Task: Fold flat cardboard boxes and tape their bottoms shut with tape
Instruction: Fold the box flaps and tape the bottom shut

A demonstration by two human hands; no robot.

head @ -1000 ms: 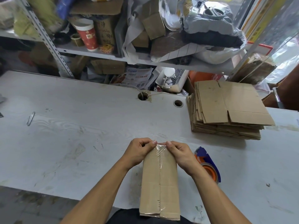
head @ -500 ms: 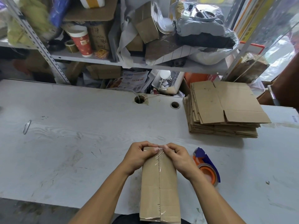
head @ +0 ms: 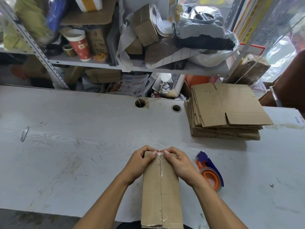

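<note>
A folded brown cardboard box (head: 160,192) lies lengthwise at the table's near edge, its flap seam facing up with clear tape running along it. My left hand (head: 140,161) grips the box's far left corner, thumb on top beside the tape. My right hand (head: 177,161) grips the far right corner in the same way, thumb pressing near the seam. An orange and blue tape dispenser (head: 210,171) rests on the table just right of my right wrist. A stack of flat cardboard boxes (head: 226,111) sits at the back right.
The white table (head: 82,146) has two round cable holes (head: 176,108) near its far edge and a small metal clip (head: 24,133) at the left. Behind stands a cluttered metal shelf (head: 99,62) with a red paper cup, boxes and bags.
Both hands have curled more tightly over the box's far end, with the thumbs pressing the tape down at the seam. The box has stayed in place.
</note>
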